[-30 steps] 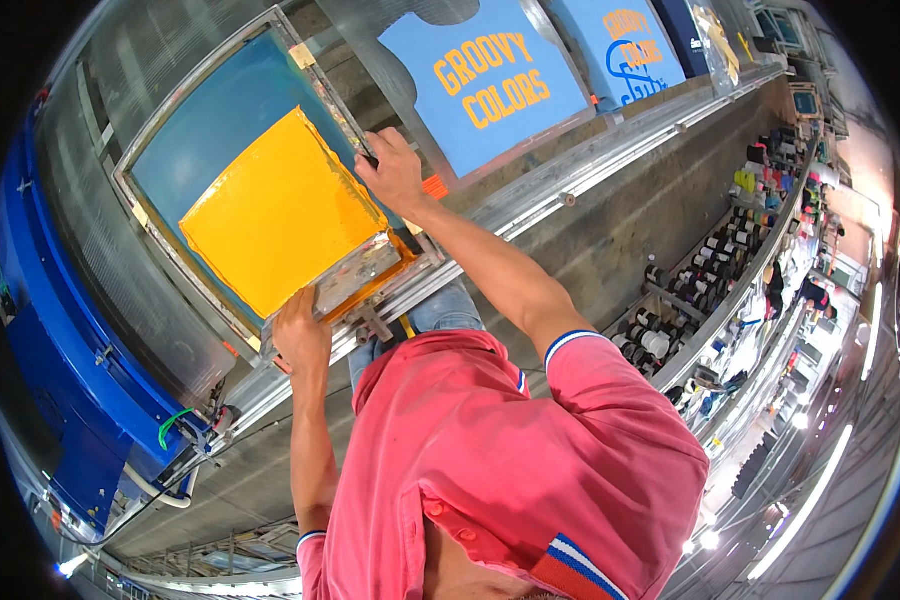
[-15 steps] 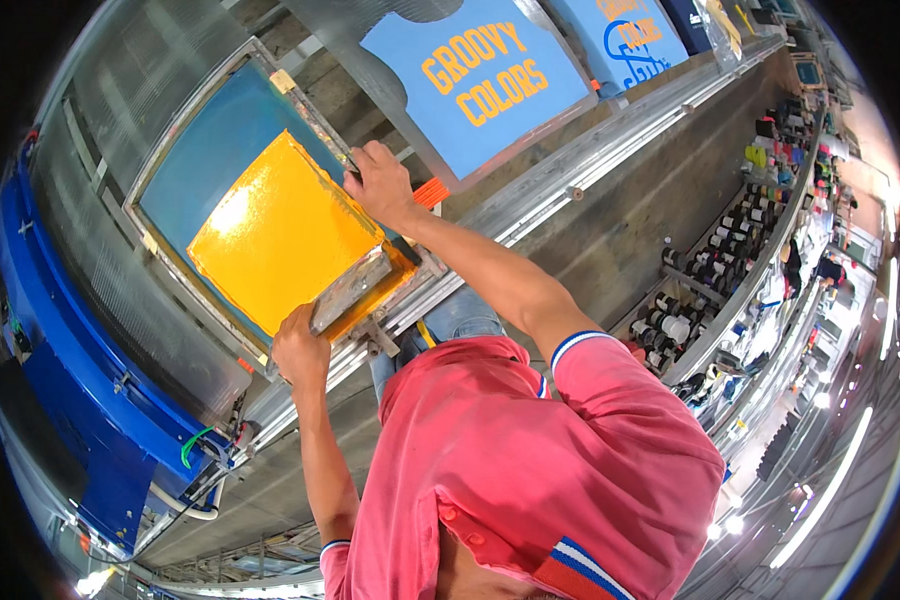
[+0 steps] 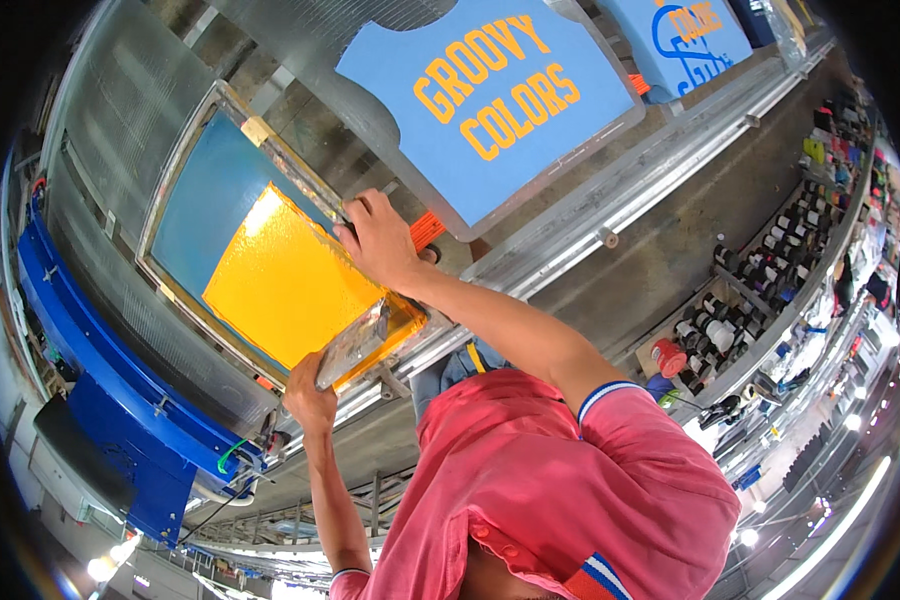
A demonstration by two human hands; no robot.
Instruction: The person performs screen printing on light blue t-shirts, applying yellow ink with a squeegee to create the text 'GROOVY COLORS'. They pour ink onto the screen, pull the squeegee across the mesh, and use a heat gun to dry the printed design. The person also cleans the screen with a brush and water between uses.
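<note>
Firmly: left hand [image 3: 310, 398] grips near end of squeegee [image 3: 355, 342], right hand [image 3: 378, 240] closed on far edge of screen frame [image 3: 232, 110]. Yellow ink [image 3: 280, 285] coats mesh inside frame. Squeegee probably stiff, light, ink-slick; hold by ends.

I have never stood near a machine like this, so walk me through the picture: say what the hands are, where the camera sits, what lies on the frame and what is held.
The camera sits on the person's head and looks down past the pink shirt; its wide lens bends straight edges. Both bare hands belong to that person. They work at a metal-framed printing screen with blue mesh, much of it covered in thick yellow ink. The left hand grips the near end of a flat ink-smeared metal scraper blade. The right hand rests on the screen's far frame edge. Beside it lies a light blue shirt with orange lettering, spread flat on a board.
</note>
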